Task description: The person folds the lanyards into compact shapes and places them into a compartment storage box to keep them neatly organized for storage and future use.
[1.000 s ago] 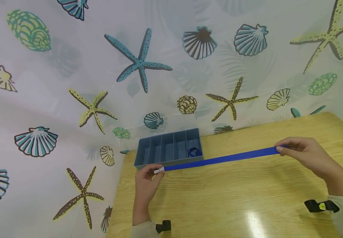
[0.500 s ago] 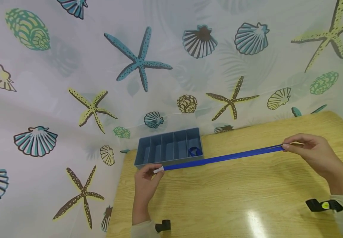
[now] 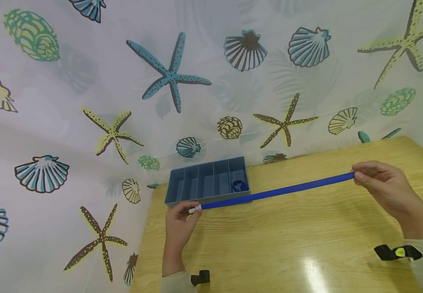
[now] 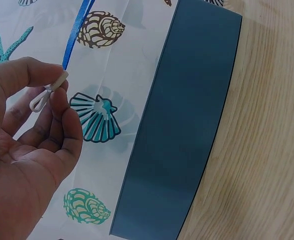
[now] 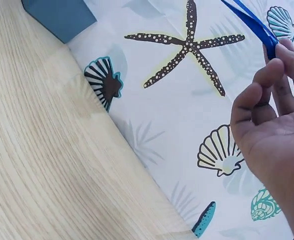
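Observation:
A blue lanyard is stretched between my two hands above the table, rising slightly toward the right. My left hand pinches its white plastic clip between thumb and forefinger; a small white loop sticks out below. At the other end, my right hand pinches the folded end of the strap, whose two layers come together at the fingertips. Behind the left part of the strap stands a blue-grey tray with several compartments. A coiled dark blue strap lies in its rightmost compartment.
The wooden table has its back edge against a white cloth printed with shells and starfish, which also hangs along the left side. Black wrist mounts sit at both sleeves.
My right hand has moved a little right and up, drawing the lanyard straighter; its two layers, briefly apart near that hand, now lie together. The left hand has hardly moved.

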Motion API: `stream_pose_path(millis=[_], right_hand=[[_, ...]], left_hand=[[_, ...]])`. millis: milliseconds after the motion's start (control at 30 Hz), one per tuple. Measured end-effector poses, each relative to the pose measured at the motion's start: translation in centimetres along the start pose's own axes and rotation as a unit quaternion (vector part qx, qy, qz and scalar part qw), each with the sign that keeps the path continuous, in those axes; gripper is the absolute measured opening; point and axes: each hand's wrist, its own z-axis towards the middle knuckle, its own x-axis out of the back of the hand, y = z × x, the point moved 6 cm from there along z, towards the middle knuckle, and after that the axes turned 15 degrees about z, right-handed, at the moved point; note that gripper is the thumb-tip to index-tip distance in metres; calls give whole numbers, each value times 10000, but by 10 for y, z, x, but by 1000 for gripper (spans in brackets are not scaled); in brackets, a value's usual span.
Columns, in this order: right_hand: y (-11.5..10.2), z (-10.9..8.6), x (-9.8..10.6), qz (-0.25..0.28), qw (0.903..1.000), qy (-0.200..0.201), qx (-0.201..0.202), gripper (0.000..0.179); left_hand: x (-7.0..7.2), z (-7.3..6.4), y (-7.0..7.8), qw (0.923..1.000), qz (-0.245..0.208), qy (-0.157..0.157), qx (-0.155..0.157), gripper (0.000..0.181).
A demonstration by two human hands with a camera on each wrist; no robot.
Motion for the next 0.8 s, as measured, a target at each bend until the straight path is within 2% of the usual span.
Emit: stream_pose_path(millis=[67, 133, 200, 267, 400, 500, 633, 800], right_hand=[[1, 1, -3, 713, 9966, -414, -42, 47], [2, 2, -6, 1166, 9900, -791, -121, 49], [4, 3, -8, 1407, 9849, -981, -233, 51], [5, 4, -9, 1358, 9853, -990, -318, 51], [6, 4, -6, 712, 9952, -586, -327, 46], [5, 2, -4, 153, 9995, -157, -229, 41], [3, -1, 0, -436, 9978, 465, -199, 35], [4, -3, 5, -740, 9917, 1023, -250, 30]], left_hand=[[-1, 0, -1, 10000, -15, -25, -13, 16], [-2, 0, -1, 10000, -23, -61, -22, 16], [-2, 0, -2, 10000, 9, -74, -8, 15], [-2, 0, -2, 9999, 78, -69, 47, 15], [-2, -1, -3, 9996, 159, -124, 220, 15], [-3, -1, -3, 9990, -87, -295, 319, 12], [-4, -1, -3, 9977, -385, -362, 414, 12], [-3, -1, -3, 9981, -334, -222, 474, 13]])
